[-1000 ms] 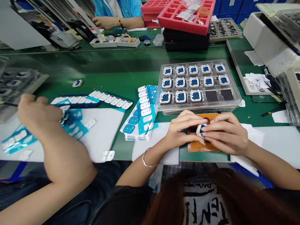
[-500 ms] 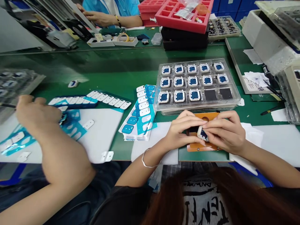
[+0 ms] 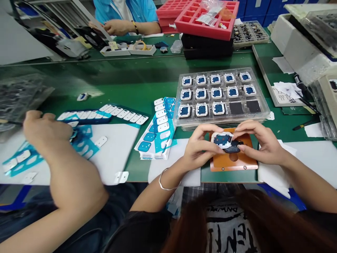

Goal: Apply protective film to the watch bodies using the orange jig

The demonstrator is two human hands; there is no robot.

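My left hand [image 3: 201,146] pinches a white rounded-square watch case [image 3: 222,140] with a blue inner face, tilted up toward me. Against its lower right side sits a dark rounded piece [image 3: 232,147], whose right edge is between the thumb and fingers of my right hand [image 3: 259,142]. Whether the two parts are joined, I cannot tell. Beneath both hands lies an orange fixture plate [image 3: 218,164] with screws along its near edge. Just beyond stands a clear plastic tray [image 3: 223,121] of similar white and blue cases; two of its front-row pockets show bare black bottoms.
Sticker sheets [image 3: 155,131] are stacked left of my hands. A co-worker's arm [image 3: 71,165] reaches over blue film strips [image 3: 88,140] at the left. One loose case [image 3: 82,96] lies farther back. Red trays [image 3: 207,21] on black boxes stand behind; pens and papers [image 3: 286,89] lie right.
The case has turned in my left hand, so its blue inner face shows. My right hand has shifted right, and the dark piece now shows between my hands.
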